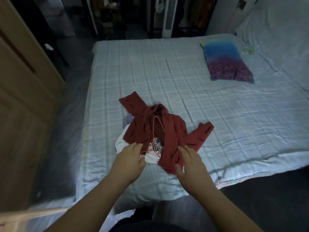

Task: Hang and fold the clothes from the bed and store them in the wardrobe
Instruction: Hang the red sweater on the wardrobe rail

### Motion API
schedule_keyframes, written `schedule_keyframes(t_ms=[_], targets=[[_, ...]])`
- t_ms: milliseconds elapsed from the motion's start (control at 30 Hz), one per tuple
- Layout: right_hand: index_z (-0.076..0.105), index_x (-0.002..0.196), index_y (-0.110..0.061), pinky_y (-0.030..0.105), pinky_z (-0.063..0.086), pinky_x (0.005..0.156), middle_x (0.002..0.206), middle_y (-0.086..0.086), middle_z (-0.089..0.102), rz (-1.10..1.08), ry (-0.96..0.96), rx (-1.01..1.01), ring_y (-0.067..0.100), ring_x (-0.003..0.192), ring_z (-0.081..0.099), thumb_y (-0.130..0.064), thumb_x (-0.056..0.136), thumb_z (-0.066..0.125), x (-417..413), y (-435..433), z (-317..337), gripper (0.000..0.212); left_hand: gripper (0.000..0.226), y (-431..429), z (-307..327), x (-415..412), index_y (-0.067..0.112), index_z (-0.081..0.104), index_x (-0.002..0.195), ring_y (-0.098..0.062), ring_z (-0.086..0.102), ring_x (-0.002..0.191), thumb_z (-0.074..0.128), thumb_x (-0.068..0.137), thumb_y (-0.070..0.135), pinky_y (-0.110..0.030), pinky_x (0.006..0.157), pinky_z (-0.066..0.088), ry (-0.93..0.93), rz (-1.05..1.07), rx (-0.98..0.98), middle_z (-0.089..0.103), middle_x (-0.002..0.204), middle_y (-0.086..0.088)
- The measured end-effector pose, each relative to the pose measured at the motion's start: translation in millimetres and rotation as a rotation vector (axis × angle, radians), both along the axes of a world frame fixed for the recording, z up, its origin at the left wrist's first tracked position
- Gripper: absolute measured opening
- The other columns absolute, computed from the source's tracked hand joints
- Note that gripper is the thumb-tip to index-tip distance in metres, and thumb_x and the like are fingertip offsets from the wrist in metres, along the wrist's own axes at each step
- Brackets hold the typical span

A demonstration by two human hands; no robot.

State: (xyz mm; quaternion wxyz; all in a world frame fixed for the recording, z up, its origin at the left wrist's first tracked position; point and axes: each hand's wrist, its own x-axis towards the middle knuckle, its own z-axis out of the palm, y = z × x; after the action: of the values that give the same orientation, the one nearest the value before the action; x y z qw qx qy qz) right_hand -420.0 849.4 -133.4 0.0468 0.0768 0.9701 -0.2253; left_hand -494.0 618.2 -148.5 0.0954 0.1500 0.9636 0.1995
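Both arms reach forward and down over the near edge of the bed (167,67). The left hand (132,159) is turned inward, its fingertips and thumb pinching the lower wire of an orange hanger (154,129) that runs up into the open front of a red shirt (140,126). The right hand (189,163) lies palm down on the shirt's near flap, fingers spread over the cloth and the thumb tucked beneath its edge, grasping it. The shirt lies spread on a small heap: a white garment (122,143) and a patterned cloth (156,144) show beneath it. A blue and purple pillow (227,64) lies well apart toward the far right. A wooden door (25,97) stands at the left, and hanging clothes (200,14) show dimly beyond the bed
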Motion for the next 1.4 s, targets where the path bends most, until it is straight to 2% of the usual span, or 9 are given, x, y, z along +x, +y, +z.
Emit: schedule_keyframes(t_ms=[200, 433, 767, 867, 967, 1033, 1167, 1300, 1400], targets=[[0.045, 0.144, -0.012, 0.047, 0.036, 0.111, 0.147, 0.016, 0.044, -0.050, -0.131, 0.014, 0.034, 0.136, 0.038, -0.035, 0.082, 0.045, -83.8, 18.6, -27.0, 0.066, 0.053, 15.5, -33.3, -70.3, 0.012, 0.058, 0.125, -0.030, 0.058, 0.107, 0.042, 0.082, 0.038, -0.042, 0.087, 0.052, -0.089, -0.024, 0.027, 0.061, 0.118, -0.008], [0.046, 0.142, -0.011, 0.046, 0.036, 0.110, 0.142, 0.013, 0.048, -0.007, -0.194, -0.005, 0.032, 0.131, 0.043, -0.025, 0.086, 0.056, -145.0, 48.7, -43.4, 0.058, 0.046, 46.2, -63.2, -109.0, 0.015, 0.052, 0.131, -0.030, 0.056, 0.111, 0.051, 0.089, 0.033, -0.044, 0.090, 0.050, -0.241, 0.058, 0.062, 0.059, 0.124, -0.008], [0.039, 0.145, -0.019, 0.046, 0.038, 0.110, 0.148, 0.007, 0.044, 0.375, -0.323, 0.028, 0.025, 0.138, 0.038, -0.036, 0.087, 0.048, -216.8, 107.5, -94.2, 0.061, 0.033, 91.4, -102.4, -109.7, 0.016, 0.054, 0.112, -0.032, 0.058, 0.099, 0.046, 0.084, 0.032, -0.044, 0.080, 0.051, -0.397, 0.457, 0.076, 0.060, 0.106, -0.010], [0.040, 0.145, -0.018, 0.044, 0.038, 0.111, 0.146, 0.007, 0.045, 0.533, -0.351, 0.055, 0.025, 0.136, 0.040, -0.036, 0.087, 0.048, -235.9, 130.9, -117.2, 0.061, 0.048, 115.9, -120.9, -96.4, 0.017, 0.053, 0.119, -0.031, 0.060, 0.102, 0.039, 0.077, 0.036, -0.043, 0.084, 0.051, -0.457, 0.619, 0.166, 0.061, 0.109, -0.010], [0.039, 0.146, -0.019, 0.043, 0.037, 0.111, 0.147, 0.007, 0.044, 0.657, -0.376, 0.069, 0.027, 0.137, 0.039, -0.031, 0.090, 0.053, -256.4, 142.6, -142.6, 0.058, 0.049, 132.6, -152.5, -82.7, 0.013, 0.047, 0.134, -0.032, 0.057, 0.115, 0.048, 0.087, 0.028, -0.042, 0.094, 0.047, -0.553, 0.744, 0.193, 0.058, 0.126, -0.014], [0.039, 0.146, -0.018, 0.044, 0.037, 0.111, 0.147, 0.009, 0.043, 0.638, -0.416, 0.030, 0.029, 0.136, 0.039, -0.026, 0.091, 0.056, -269.6, 143.6, -158.2, 0.058, 0.048, 142.0, -173.8, -74.3, 0.010, 0.044, 0.137, -0.031, 0.059, 0.113, 0.054, 0.092, 0.021, -0.037, 0.093, 0.046, -0.613, 0.808, 0.229, 0.058, 0.129, -0.016], [0.044, 0.143, -0.011, 0.041, 0.036, 0.111, 0.141, 0.014, 0.049, 0.609, -0.413, -0.088, 0.031, 0.130, 0.045, -0.014, 0.087, 0.060, -283.1, 131.2, -187.1, 0.058, 0.036, 162.0, -215.7, -61.5, 0.017, 0.046, 0.127, -0.019, 0.060, 0.088, 0.058, 0.095, 0.026, -0.030, 0.072, 0.049, -0.796, 1.006, 0.410, 0.059, 0.106, -0.001], [0.048, 0.139, -0.012, 0.028, 0.035, 0.108, 0.135, 0.012, 0.054, 0.566, -0.449, -0.170, 0.026, 0.126, 0.052, -0.009, 0.085, 0.061, -293.2, 116.4, -216.8, 0.056, 0.030, 181.4, -253.6, -59.5, 0.008, 0.051, 0.122, -0.022, 0.059, 0.088, 0.053, 0.092, 0.016, -0.029, 0.071, 0.044, -0.824, 1.097, 0.427, 0.064, 0.109, -0.009], [0.048, 0.139, -0.009, 0.024, 0.033, 0.106, 0.137, 0.015, 0.051, 0.531, -0.473, -0.159, 0.028, 0.126, 0.051, -0.007, 0.085, 0.061, -294.7, 112.2, -233.9, 0.056, 0.028, 192.6, -267.6, -59.3, 0.017, 0.050, 0.108, -0.025, 0.061, 0.089, 0.064, 0.085, 0.024, -0.030, 0.070, 0.046, -0.789, 1.253, 0.520, 0.059, 0.098, -0.003]])
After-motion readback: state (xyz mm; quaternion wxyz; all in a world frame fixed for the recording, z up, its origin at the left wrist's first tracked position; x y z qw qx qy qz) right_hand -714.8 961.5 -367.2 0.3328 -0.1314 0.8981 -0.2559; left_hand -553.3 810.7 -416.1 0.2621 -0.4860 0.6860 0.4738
